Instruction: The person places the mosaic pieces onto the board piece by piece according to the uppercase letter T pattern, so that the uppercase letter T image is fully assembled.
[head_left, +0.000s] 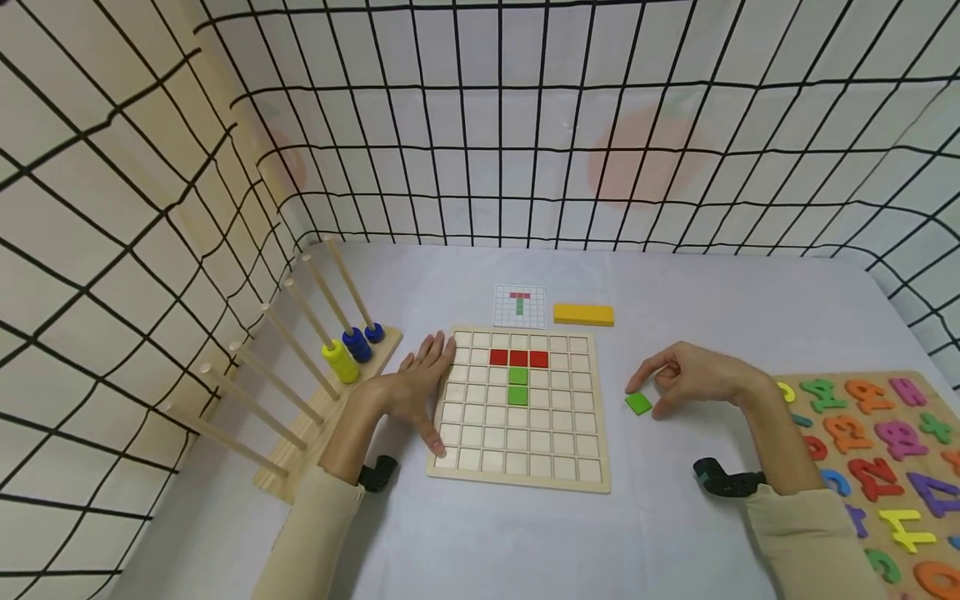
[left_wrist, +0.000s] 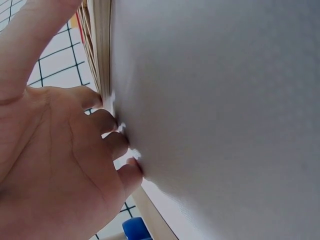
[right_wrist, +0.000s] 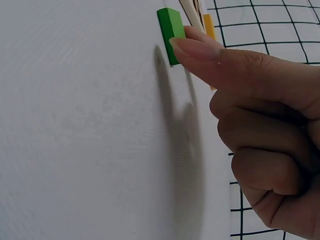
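A wooden grid board (head_left: 480, 433) lies in the middle of the white table. Three red tiles (head_left: 518, 358) sit in a row on it, with two green tiles (head_left: 517, 385) below them forming a T. My left hand (head_left: 420, 383) lies flat and open on the table, fingers against the board's left edge (left_wrist: 102, 45). A loose green tile (head_left: 638, 404) lies flat on the table to the right of the board. My right hand (head_left: 693, 379) pinches it: the index fingertip (right_wrist: 187, 47) touches the green tile (right_wrist: 170, 30), the thumb sits by its near side, and the other fingers are curled.
A small pattern card (head_left: 519, 306) and a yellow block (head_left: 583, 314) lie behind the board. A wooden rod rack (head_left: 300, 425) with yellow (head_left: 340, 362) and blue rings (head_left: 360, 343) stands at the left. A letter puzzle (head_left: 877, 450) lies at the right. Wire mesh walls (head_left: 480, 150) enclose the table.
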